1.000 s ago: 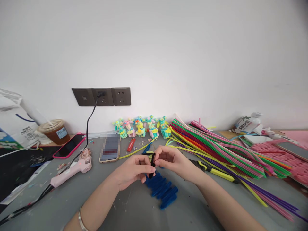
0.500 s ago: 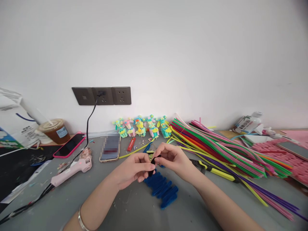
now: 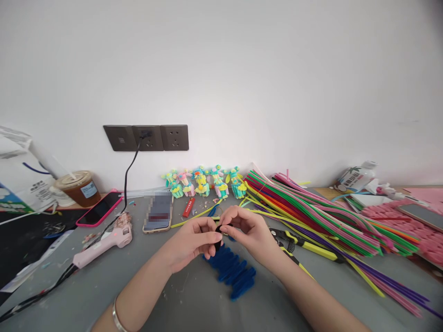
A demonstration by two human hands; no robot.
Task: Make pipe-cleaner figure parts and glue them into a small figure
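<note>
Both hands meet above the middle of the grey table, pinching a small black piece, which looks like a bent pipe cleaner [image 3: 218, 244]. My left hand [image 3: 195, 240] is closed, with thumb and fingers gripping its lower part. Thumb and forefinger of my right hand [image 3: 247, 233] close on its upper end. The fingers hide much of the black piece. Just below them on the table lies a blue pipe cleaner [image 3: 235, 272] bent into a tight zigzag. Yellow-and-black pliers [image 3: 311, 249] rest to the right of my right hand.
Several pastel figures [image 3: 202, 182] stand along the wall. A large bundle of coloured pipe cleaners [image 3: 325, 212] covers the right side. At left are a pink glue gun [image 3: 104, 244] with a cord, two phones [image 3: 157, 214] and a drink cup [image 3: 79, 189]. A bottle [image 3: 358, 177] leans at back right.
My right hand has shifted slightly left and turned over the black piece, whose end no longer sticks out to the right. More of the pliers shows.
</note>
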